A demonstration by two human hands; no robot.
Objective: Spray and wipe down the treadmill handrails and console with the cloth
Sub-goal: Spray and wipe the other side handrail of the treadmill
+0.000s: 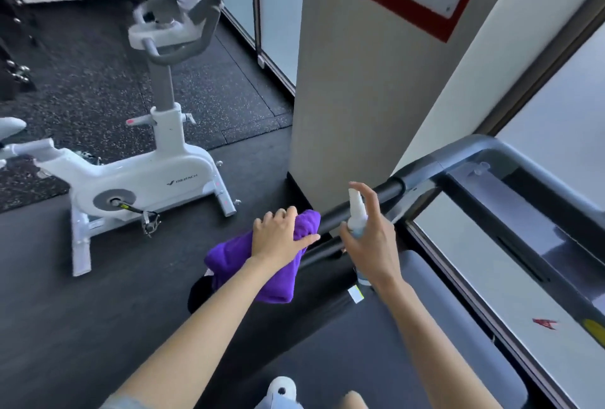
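Note:
My left hand [278, 235] grips a purple cloth [258, 274] wrapped over the black left handrail [360, 204] of the treadmill. Most of the cloth hangs down below my wrist. Just to the right, my right hand [370, 238] holds a small clear spray bottle [356, 212] upright beside the rail, index finger raised over its white nozzle. The handrail runs up and right to the grey console frame [484, 149]. The glossy console panel [491, 277] lies to the right of my right arm.
A white exercise bike [140, 179] stands on the dark floor to the left. A beige pillar [353, 81] rises right behind the handrail. Weight racks [13, 48] line the far left. The treadmill belt [442, 326] lies beneath my right arm.

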